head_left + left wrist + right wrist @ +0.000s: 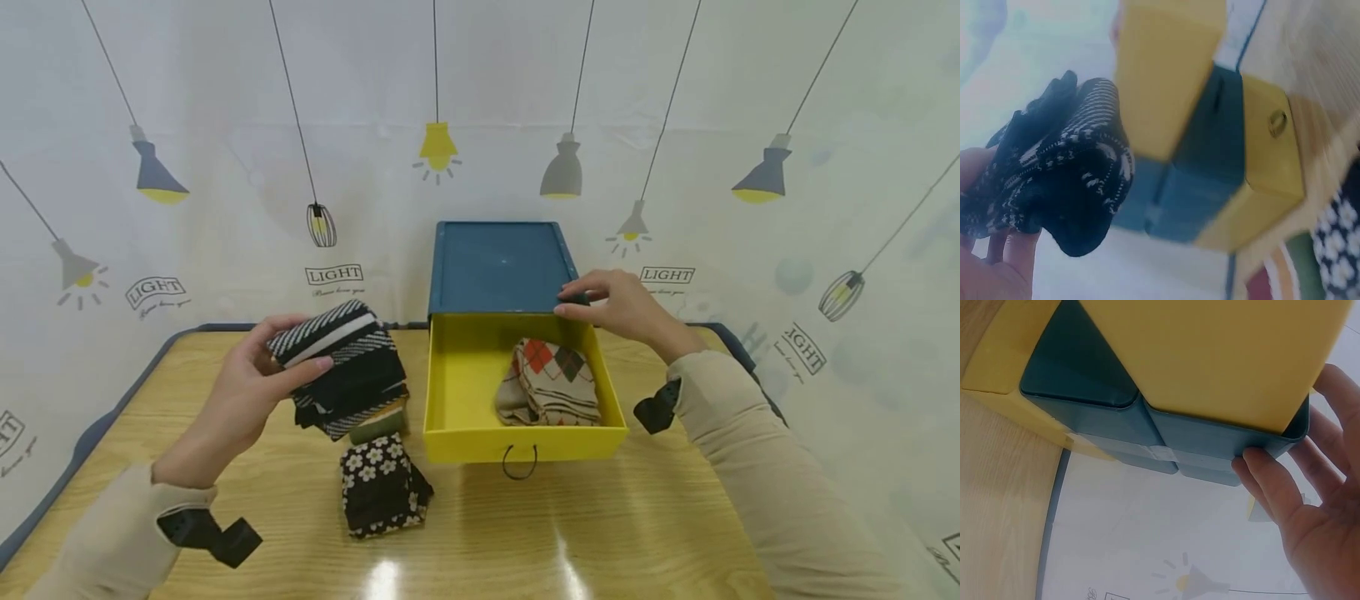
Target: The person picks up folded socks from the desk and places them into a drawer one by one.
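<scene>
A blue drawer cabinet (498,265) stands at the back of the wooden table, its yellow drawer (525,442) pulled out toward me. Inside the drawer lies a folded beige argyle sock pair (551,383). My left hand (247,392) grips a black-and-white striped sock bundle (341,362) lifted just left of the drawer; the same bundle (1066,169) fills the left wrist view. My right hand (618,304) rests with straight fingers on the cabinet's front right corner, and its fingers (1272,481) press the blue casing (1147,425).
A black sock pair with white flowers (381,487) lies on the table (600,533) in front of the striped bundle, with a green and an orange-striped item (378,425) between them. A lamp-printed backdrop (225,167) closes the back and sides.
</scene>
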A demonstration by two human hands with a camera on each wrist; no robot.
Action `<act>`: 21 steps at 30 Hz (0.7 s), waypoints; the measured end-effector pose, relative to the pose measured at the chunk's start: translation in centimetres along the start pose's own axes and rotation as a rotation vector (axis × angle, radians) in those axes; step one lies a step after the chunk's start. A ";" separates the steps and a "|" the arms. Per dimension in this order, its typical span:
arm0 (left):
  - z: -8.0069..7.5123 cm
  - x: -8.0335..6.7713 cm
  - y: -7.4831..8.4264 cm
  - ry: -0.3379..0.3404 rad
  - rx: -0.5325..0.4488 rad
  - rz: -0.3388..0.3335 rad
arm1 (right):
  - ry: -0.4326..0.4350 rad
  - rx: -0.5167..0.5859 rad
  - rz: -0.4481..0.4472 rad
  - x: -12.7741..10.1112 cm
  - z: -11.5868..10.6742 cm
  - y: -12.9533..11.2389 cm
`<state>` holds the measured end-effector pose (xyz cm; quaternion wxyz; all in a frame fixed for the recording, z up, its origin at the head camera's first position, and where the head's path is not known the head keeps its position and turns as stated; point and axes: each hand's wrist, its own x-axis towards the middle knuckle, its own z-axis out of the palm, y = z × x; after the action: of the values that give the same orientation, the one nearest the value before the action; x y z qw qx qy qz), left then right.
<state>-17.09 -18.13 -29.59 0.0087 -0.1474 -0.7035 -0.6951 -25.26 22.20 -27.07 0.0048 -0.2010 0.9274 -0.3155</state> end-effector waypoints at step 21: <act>9.9 4.4 5.1 -0.257 0.160 -0.060 | 0.018 -0.039 -0.011 0.2 0.2 0.0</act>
<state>-18.24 -7.62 -24.02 -0.0907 -0.2130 -0.7559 -0.6123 -25.41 21.98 -27.17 -0.0094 -0.2032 0.9322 -0.2992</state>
